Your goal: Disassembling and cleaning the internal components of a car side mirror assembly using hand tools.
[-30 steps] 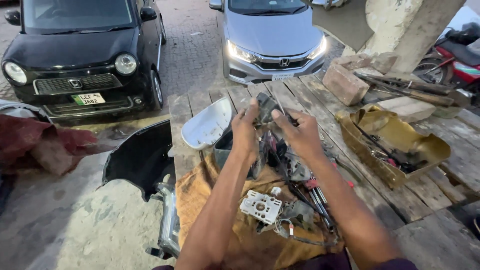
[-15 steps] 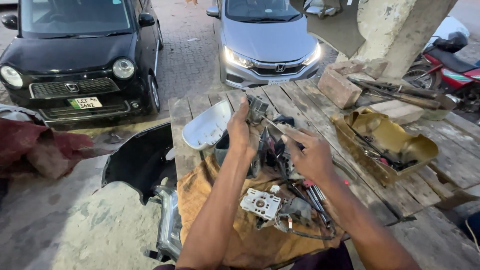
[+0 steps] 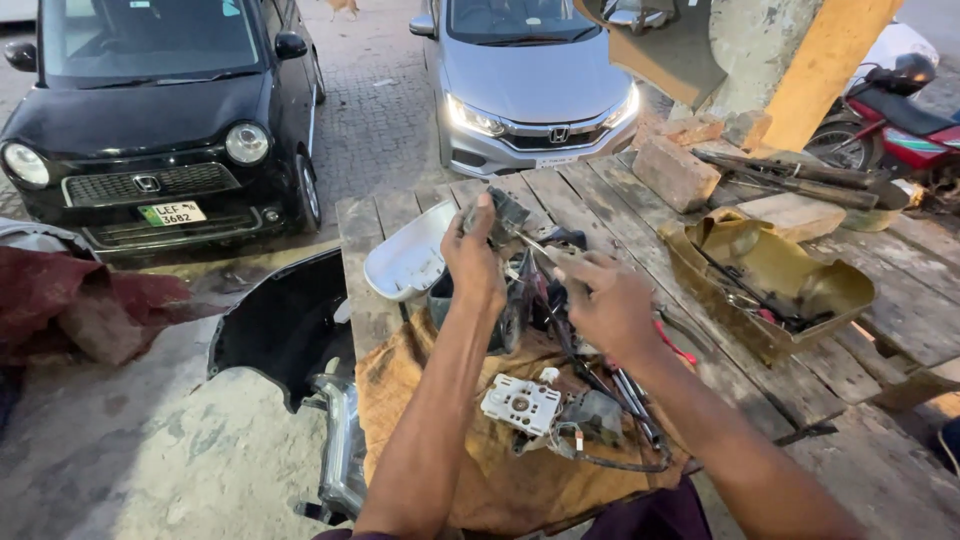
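My left hand (image 3: 473, 262) grips a dark, partly dismantled mirror assembly (image 3: 505, 215) and holds it upright above the wooden table (image 3: 600, 195). My right hand (image 3: 603, 300) pinches a thin metal tool (image 3: 535, 246) whose tip points into that assembly. Under both hands a brown cloth (image 3: 480, 465) carries a white plastic plate (image 3: 520, 403), a grey motor part with wires (image 3: 600, 415) and other dark pieces. A white mirror cover (image 3: 412, 258) lies just left of my left hand.
A yellowish open container of tools (image 3: 770, 275) sits at right, with bricks (image 3: 675, 170) and metal bars (image 3: 790, 172) behind it. A black car (image 3: 150, 130) and a silver car (image 3: 530, 85) stand beyond the table. A black body panel (image 3: 285, 325) leans at left.
My right hand has drawn back from the assembly toward me and now holds the thin tool. My left hand keeps its grip, and the view has tilted slightly down.
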